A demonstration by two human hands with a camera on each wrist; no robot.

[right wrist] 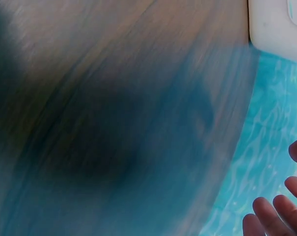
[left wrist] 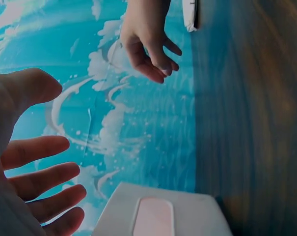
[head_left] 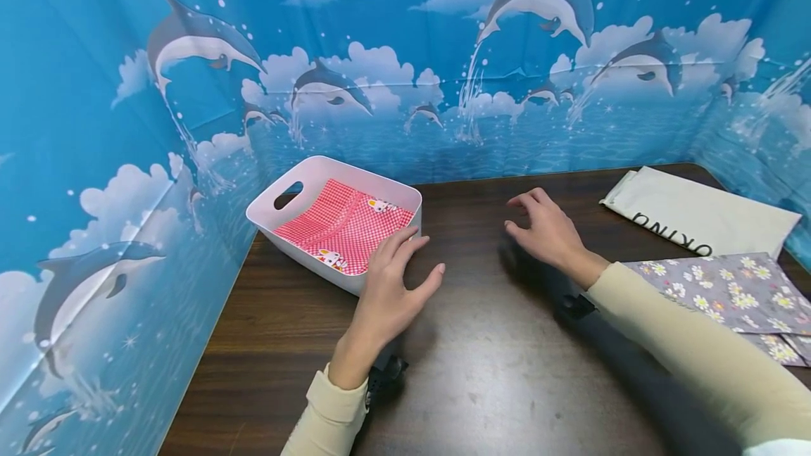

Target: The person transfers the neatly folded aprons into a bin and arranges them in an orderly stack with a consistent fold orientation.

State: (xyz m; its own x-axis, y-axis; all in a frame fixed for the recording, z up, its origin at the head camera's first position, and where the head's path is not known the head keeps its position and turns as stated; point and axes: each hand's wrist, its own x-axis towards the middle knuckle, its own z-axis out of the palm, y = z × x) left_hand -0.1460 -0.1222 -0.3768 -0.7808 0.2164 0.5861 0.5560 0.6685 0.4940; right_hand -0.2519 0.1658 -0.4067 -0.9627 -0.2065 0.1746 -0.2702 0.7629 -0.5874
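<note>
My left hand point(head_left: 394, 287) hovers at the near right corner of a white plastic basket point(head_left: 285, 234), fingers spread and holding nothing. Inside the basket lies a folded red-and-white checked cloth point(head_left: 345, 227) with small rabbit prints; my left fingers overlap its right side in the head view. Over the middle right of the table, my right hand point(head_left: 550, 229) is raised with loosely bent fingers and nothing in them. The left wrist view shows the basket's end wall point(left wrist: 197, 209) with its handle hole, below the spread left fingers point(left wrist: 45, 182).
A folded cream cloth point(head_left: 703, 213) with black lettering lies at the back right of the dark wooden table point(head_left: 494, 385). In front of it is a grey cloth with daisies point(head_left: 728, 287), partly behind the right sleeve. A blue dolphin-print curtain point(head_left: 393, 13) encloses the back and sides.
</note>
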